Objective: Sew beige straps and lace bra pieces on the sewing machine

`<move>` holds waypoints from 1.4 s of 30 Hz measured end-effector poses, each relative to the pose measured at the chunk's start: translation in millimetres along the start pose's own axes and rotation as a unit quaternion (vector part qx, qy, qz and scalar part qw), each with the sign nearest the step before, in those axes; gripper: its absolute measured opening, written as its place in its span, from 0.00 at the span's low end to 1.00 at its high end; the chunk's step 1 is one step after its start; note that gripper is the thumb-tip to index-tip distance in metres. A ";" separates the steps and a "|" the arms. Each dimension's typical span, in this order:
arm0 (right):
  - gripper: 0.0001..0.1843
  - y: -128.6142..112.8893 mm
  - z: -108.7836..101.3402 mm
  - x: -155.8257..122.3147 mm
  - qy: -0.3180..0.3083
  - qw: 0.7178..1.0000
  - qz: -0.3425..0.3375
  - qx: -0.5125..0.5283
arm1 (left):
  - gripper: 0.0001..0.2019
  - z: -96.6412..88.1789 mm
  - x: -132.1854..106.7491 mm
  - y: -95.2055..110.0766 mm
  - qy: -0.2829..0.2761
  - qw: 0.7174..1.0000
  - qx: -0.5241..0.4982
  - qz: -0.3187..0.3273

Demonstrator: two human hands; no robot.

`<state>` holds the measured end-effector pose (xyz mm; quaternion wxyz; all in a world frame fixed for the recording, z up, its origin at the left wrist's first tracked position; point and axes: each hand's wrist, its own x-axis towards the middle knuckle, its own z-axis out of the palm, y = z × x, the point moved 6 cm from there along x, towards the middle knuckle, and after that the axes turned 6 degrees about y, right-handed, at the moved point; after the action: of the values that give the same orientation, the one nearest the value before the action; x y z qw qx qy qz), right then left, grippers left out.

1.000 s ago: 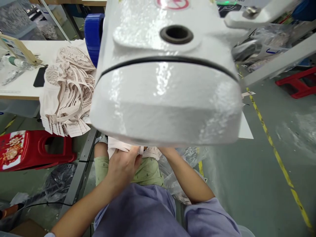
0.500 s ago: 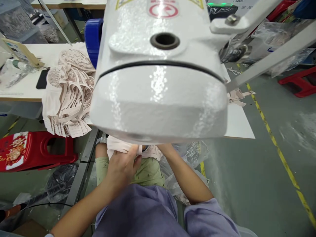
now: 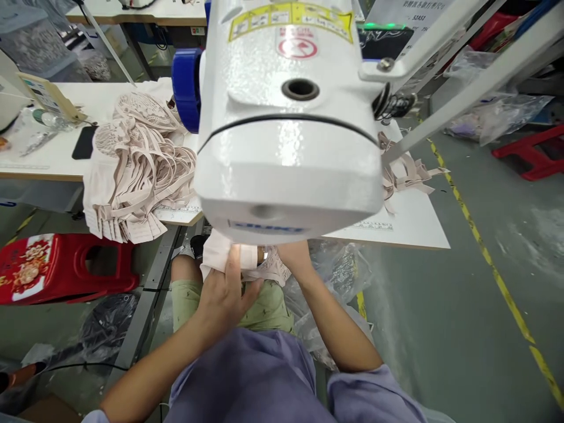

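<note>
A white sewing machine [image 3: 286, 170] fills the upper middle and hides its needle area. Below its head, a pale pink bra [image 3: 227, 252] with a lace edge lies over a rounded metal part of the machine. My left hand [image 3: 227, 296] grips the bra's smooth fabric, its index finger stretched along the top and its thumb apart to the right. At the lace end, my right hand [image 3: 294, 257] reaches up under the machine head, which hides its fingertips. Whether it pinches the lace cannot be seen.
A heap of similar bras [image 3: 132, 176] hangs over the table edge at left, near a black phone [image 3: 83, 143]. Pale fabric strips [image 3: 409, 176] lie on the right of the table. A red stool [image 3: 66, 267] stands at lower left, clear plastic bags [image 3: 335, 276] below right.
My view has shifted, so the machine head appears higher and narrower and more of the bra shows. My left thumb has spread further from the index finger.
</note>
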<state>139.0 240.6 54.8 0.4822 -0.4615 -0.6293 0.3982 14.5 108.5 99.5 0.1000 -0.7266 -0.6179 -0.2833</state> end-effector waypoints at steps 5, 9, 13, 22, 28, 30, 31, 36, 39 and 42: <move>0.21 4.8 -11.4 -55.5 -0.007 0.988 0.086 0.128 | 0.46 7.4 -16.2 12.6 -0.022 1.000 0.007 -0.012; 0.18 -0.2 -11.7 -101.1 -0.065 0.981 0.132 0.127 | 0.47 10.7 -47.8 50.5 -0.063 0.998 0.013 0.027; 0.15 3.6 -20.7 -124.9 -0.053 0.951 0.231 0.201 | 0.49 4.9 -73.4 62.0 -0.152 0.978 -0.144 0.007; 0.19 -7.9 -22.6 -125.3 -0.222 0.909 0.251 0.249 | 0.20 -42.5 -27.1 32.5 -0.114 0.950 -0.282 0.065; 0.17 -41.3 -13.0 -123.5 -0.383 0.919 -0.048 -0.077 | 0.21 2.7 -38.7 19.9 -0.290 0.942 -0.167 -0.019; 0.17 -40.6 -9.2 -122.3 -0.305 0.913 -0.144 -0.229 | 0.26 24.0 -54.3 -1.8 -0.369 0.872 -0.255 -0.197; 0.17 -38.5 -6.7 -122.4 -0.262 0.907 -0.176 -0.279 | 0.27 33.6 -63.4 -8.3 -0.399 0.798 -0.346 -0.289; 0.14 -22.2 4.3 -124.2 -0.179 0.918 -0.237 -0.265 | 0.20 52.8 -78.9 -13.3 -0.358 0.463 -0.646 -0.491; 0.13 -21.1 -3.7 -121.4 -0.121 0.949 -0.213 -0.197 | 0.18 48.1 -74.6 -18.2 -0.306 0.513 -0.649 -0.472; 0.16 -25.2 -12.2 -121.0 -0.049 0.972 -0.172 -0.153 | 0.17 34.7 -65.6 -24.4 -0.260 0.635 -0.591 -0.424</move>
<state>159.1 118.1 52.3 0.4353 -0.3948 -0.7755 0.2307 -3.7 75.8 30.9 -0.6470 -0.3325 -0.5587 -0.3984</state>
